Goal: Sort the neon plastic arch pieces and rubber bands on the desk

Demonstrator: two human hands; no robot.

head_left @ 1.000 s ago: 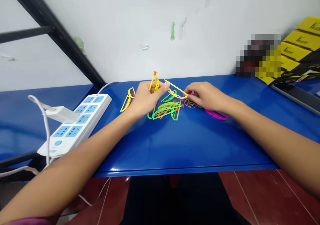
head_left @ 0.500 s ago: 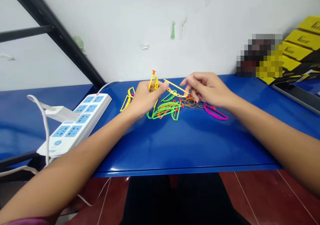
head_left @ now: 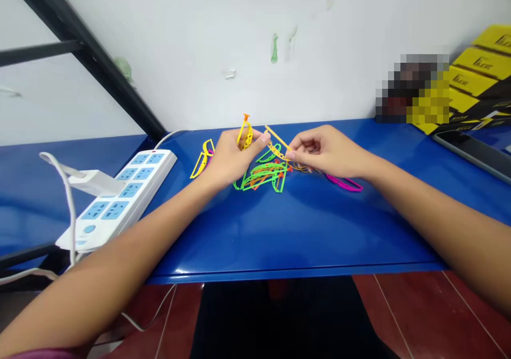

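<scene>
My left hand (head_left: pixel 227 157) grips a small yellow plastic toy bow (head_left: pixel 275 143) with an orange-tipped piece (head_left: pixel 246 127) sticking up above the fingers. My right hand (head_left: pixel 325 151) pinches the bow's far end between thumb and fingers. Under and between the hands lies a pile of green and orange plastic bows (head_left: pixel 263 175) with some rubber bands (head_left: pixel 302 166). A pink bow (head_left: pixel 345 183) rests under my right wrist. Another yellow bow (head_left: pixel 202 159) sits left of my left hand.
All of this is on a blue metal shelf (head_left: pixel 299 231) against a white wall. A white power strip (head_left: pixel 120 197) with a plugged-in charger (head_left: pixel 93 181) and cable lies at the left. Yellow boxes (head_left: pixel 479 72) and a dark flat device (head_left: pixel 473 151) stand at the right. A black diagonal frame bar (head_left: pixel 91 56) runs at upper left.
My right hand lifted off the rubber bands, opened briefly, then moved left and closed its fingertips on the end of the yellow bow. My left hand stayed put.
</scene>
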